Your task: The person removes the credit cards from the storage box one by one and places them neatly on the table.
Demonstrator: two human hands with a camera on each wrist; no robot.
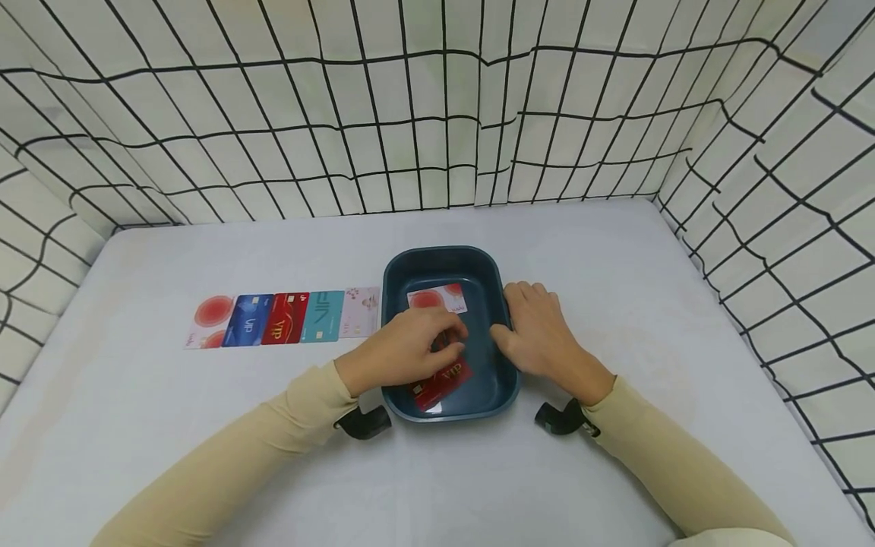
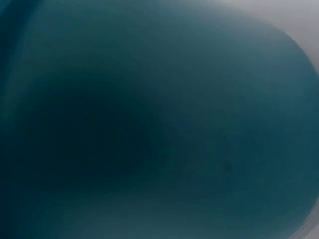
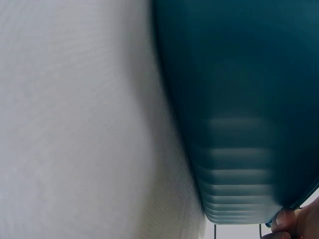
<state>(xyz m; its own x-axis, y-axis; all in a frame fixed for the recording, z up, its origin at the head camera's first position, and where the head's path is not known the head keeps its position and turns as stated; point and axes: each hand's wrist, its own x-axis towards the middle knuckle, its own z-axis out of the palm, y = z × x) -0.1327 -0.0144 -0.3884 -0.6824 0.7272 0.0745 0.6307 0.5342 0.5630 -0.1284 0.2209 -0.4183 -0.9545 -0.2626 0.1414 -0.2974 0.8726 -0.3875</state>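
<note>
In the head view my left hand [image 1: 408, 348] reaches over the left wall of a dark teal plastic tray [image 1: 502, 342]. Its bent thumb and fingers are over a red VIP card [image 1: 443, 386] inside; I cannot tell whether they pinch a card. A white card with pink circles [image 1: 454, 296] lies farther back in the tray, partly behind the fingers. A bit of white shows under the red card's near end. My right hand [image 1: 540, 330] grips the tray's right rim, its fingertips [image 3: 285, 219] at the rim in the right wrist view. The tray's outer wall fills the left wrist view, blurred.
Left of the tray a row of cards lies on the white table [image 1: 123, 395]: pink-circled [image 1: 213, 311], blue [image 1: 248, 320], red [image 1: 285, 319], teal [image 1: 321, 315] and pale pink [image 1: 359, 311]. A black wire grid [image 1: 444, 121] stands behind and along both sides.
</note>
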